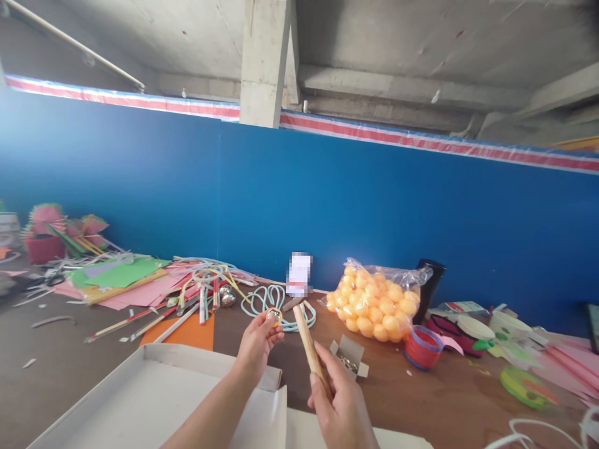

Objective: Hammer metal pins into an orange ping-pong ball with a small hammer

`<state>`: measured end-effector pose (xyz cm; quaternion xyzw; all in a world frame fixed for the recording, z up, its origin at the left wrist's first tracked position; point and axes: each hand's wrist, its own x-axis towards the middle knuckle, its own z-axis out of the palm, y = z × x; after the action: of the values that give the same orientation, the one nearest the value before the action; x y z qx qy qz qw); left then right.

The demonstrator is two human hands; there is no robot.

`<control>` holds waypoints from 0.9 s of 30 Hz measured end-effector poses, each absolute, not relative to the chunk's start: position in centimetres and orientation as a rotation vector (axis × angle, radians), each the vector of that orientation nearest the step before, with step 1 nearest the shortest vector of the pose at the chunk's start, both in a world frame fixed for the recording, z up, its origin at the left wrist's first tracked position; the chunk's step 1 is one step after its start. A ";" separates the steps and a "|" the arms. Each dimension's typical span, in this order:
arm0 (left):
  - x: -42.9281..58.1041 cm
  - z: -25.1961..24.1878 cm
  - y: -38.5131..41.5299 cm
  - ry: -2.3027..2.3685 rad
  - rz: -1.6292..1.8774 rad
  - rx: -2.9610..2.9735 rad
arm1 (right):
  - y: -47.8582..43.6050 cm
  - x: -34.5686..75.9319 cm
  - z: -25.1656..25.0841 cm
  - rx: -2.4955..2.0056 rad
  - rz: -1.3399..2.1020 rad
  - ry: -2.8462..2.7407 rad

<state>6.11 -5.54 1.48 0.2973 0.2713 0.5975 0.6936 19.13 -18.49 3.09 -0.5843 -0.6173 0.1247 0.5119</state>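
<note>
Between the thumb and fingers of my left hand (pixel 258 346) is a small round shiny piece (pixel 274 317) with a yellow rim. My right hand (pixel 337 399) is wrapped round a pale wooden stick (pixel 306 343), which slants up and away. A dark bar (pixel 293 304) shows at the stick's far end; whether the two are joined I cannot tell. Behind both hands lies a coil of pale blue cord (pixel 262 299). To the right of the stick stands a small open carton (pixel 349 357) with small metal pieces inside. Shiny silver balls (pixel 228 297) lie left of the cord.
White box trays (pixel 187 399) lie under my forearms. A clear bag of orange balls (pixel 374 305), a red-and-blue tub (pixel 423 347) and a green tape roll (pixel 528 386) are rightward. Coloured paper (pixel 116 274) and sticks are heaped left. A blue partition (pixel 374 199) stands behind.
</note>
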 end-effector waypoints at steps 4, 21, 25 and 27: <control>6.2 1.6 -5.4 0.620 1.334 0.651 | -18.6 19.0 3.4 -1.418 0.263 -1.505; 6.2 1.7 -5.8 0.695 1.356 0.711 | -18.1 19.6 1.3 -1.720 0.446 -1.620; 6.2 1.5 -5.9 0.699 1.356 0.725 | -18.4 19.2 1.9 -1.753 0.648 -1.510; 6.2 1.5 -5.9 0.696 1.358 0.727 | -18.4 19.2 2.0 -1.763 0.711 -1.512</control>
<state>6.15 -5.94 1.48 0.3219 0.3079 0.6009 0.6638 19.16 -18.40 2.01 -0.6802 -0.5835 0.2742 0.3488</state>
